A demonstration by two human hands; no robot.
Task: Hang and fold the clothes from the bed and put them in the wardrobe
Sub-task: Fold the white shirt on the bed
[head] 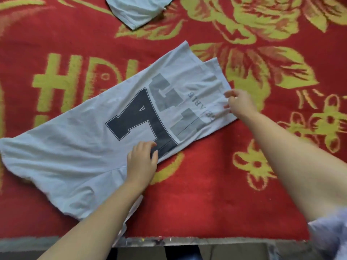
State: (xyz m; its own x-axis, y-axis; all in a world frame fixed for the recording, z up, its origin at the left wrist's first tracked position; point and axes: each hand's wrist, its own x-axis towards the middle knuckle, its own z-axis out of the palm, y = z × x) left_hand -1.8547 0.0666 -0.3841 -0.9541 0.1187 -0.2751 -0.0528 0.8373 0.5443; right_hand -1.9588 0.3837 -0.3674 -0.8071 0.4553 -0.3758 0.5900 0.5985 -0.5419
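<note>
A pale grey T-shirt (90, 128) with a large dark letter print lies diagonally across the bed, folded lengthwise into a long strip. My left hand (141, 162) rests flat on its near edge, beside the dark print, fingers spread. At the shirt's far right end my right hand (239, 104) pinches the cloth's edge between fingers and thumb. The shirt's left end spreads wider and is creased.
The bed is covered by a red blanket (206, 194) with yellow flowers and letters. Another pale garment (135, 10) lies at the top edge of the view. The bed's front edge (169, 241) runs along the bottom, with dark floor below.
</note>
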